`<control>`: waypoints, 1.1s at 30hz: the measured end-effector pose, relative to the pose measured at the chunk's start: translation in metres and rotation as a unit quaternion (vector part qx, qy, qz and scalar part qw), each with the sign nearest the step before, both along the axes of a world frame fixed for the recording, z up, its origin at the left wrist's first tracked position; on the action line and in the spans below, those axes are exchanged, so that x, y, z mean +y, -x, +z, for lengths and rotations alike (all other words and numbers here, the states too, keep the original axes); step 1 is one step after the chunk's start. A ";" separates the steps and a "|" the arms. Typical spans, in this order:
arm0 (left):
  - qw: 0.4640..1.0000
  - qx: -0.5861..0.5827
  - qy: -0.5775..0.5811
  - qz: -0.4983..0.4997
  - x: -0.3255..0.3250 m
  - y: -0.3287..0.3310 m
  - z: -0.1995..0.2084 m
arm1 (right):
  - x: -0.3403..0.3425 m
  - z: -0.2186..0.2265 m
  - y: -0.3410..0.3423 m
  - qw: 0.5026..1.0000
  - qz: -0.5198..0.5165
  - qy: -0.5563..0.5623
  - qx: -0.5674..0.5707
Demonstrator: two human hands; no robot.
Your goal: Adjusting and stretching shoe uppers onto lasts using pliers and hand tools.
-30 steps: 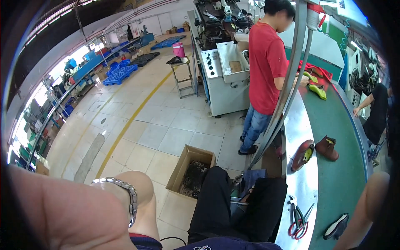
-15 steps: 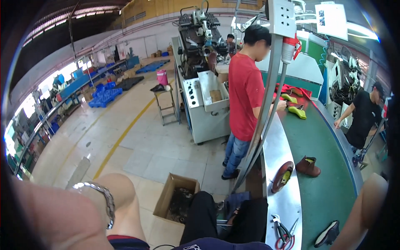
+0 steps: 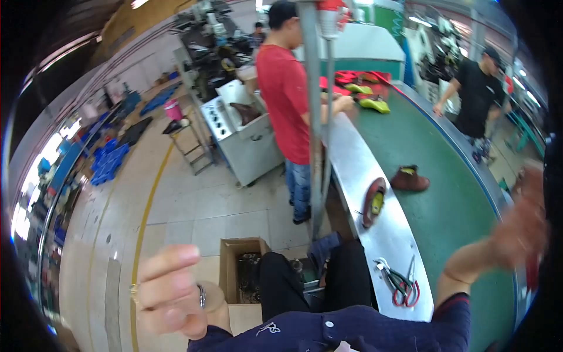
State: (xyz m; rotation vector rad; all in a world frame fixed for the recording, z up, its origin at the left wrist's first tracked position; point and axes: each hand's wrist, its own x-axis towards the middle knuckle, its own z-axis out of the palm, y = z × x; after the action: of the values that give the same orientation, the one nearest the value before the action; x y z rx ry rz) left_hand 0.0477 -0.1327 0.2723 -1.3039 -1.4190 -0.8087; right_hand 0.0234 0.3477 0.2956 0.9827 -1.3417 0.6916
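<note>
- The left hand (image 3: 173, 293) is raised at the lower left, in front of the body and left of the lap, with a metal watch band (image 3: 202, 295) at its wrist.
- Its fingers (image 3: 175, 258) are loosely bent, with slight gaps between them; they look released, with nothing visible in their grasp. In the picture the hand overlaps the floor just left of an open cardboard box (image 3: 227, 273).
- The right hand (image 3: 519, 234) is lifted far out to the right, forearm angled up from a dark blue sleeve (image 3: 453, 314), in front of the far edge of the green surface (image 3: 446, 217).
- That hand is heavily blurred. I cannot tell whether its fingers are clenched, spread or grasping something; reddish-brown shows around it, unclear.
- Between the hands, a brown boot (image 3: 368, 206) lies on the metal surface (image 3: 346, 158), sole side toward the left; a second brown boot (image 3: 410, 180) is just beside it on the green part. Both are well apart from either hand.
- Nearer the body, pliers (image 3: 382, 267) and red-handled scissors (image 3: 411, 270) lie together on the metal strip.
</note>
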 end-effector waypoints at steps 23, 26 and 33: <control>0.778 -0.615 0.121 0.049 0.093 0.057 -0.174 | -0.115 -0.166 0.116 0.743 0.088 0.158 -0.645; 0.736 -0.654 0.162 -0.063 0.117 0.059 -0.191 | -0.137 -0.135 0.087 0.686 0.197 0.120 -0.690; 0.681 -0.687 0.006 -0.252 0.104 0.041 -0.229 | -0.181 -0.125 0.068 0.649 0.254 0.063 -0.715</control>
State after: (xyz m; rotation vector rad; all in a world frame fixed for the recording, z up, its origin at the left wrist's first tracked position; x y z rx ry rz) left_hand 0.0064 -0.0287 0.0436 -1.0046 -2.1273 -2.5120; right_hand -0.0441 0.1670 0.1705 0.5633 -2.2767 2.2781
